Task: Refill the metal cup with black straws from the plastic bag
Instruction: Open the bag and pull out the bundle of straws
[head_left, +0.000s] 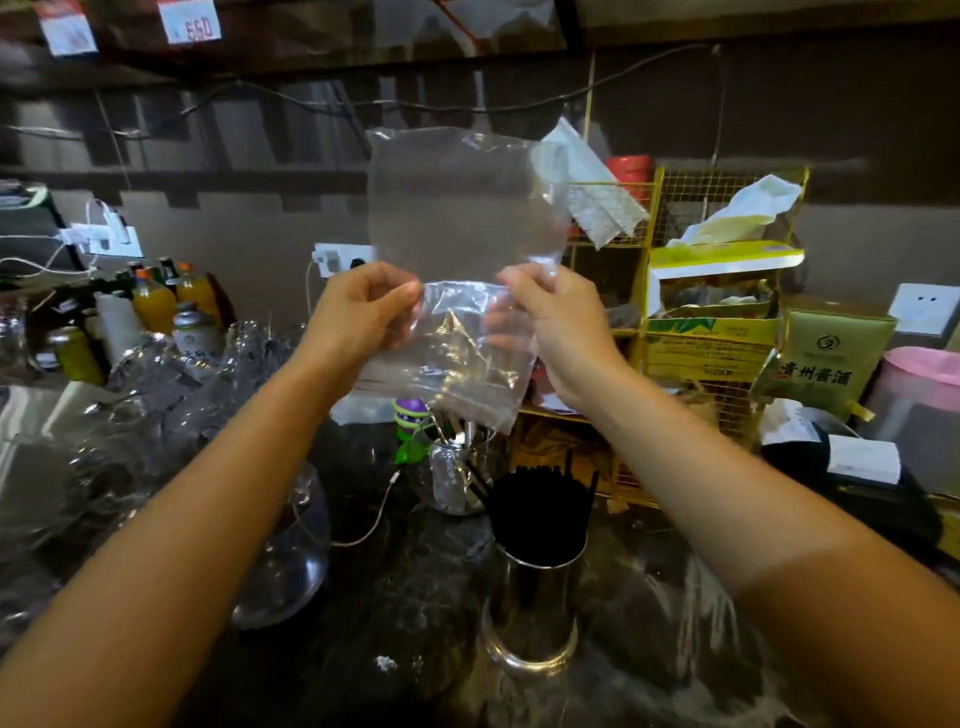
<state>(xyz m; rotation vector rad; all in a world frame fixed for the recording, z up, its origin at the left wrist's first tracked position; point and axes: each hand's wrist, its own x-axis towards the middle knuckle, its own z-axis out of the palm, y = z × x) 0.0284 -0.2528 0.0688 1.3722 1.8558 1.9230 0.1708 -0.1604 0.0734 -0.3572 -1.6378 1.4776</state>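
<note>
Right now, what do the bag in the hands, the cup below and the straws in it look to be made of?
Plastic bag: thin clear film, glossy and creased, the wall showing through it; it looks empty. Metal cup: probably polished stainless steel, with mirror-like reflections and a bright base ring. Black straws: likely matte plastic, though too dark to be sure. Left hand and right hand pinch the bag.

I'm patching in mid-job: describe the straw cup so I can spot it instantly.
Look at the dark counter below the two raised hands. The metal cup stands under the right hand, packed with black straws. The containers beside it are clear glass; it alone is shiny steel.
</note>
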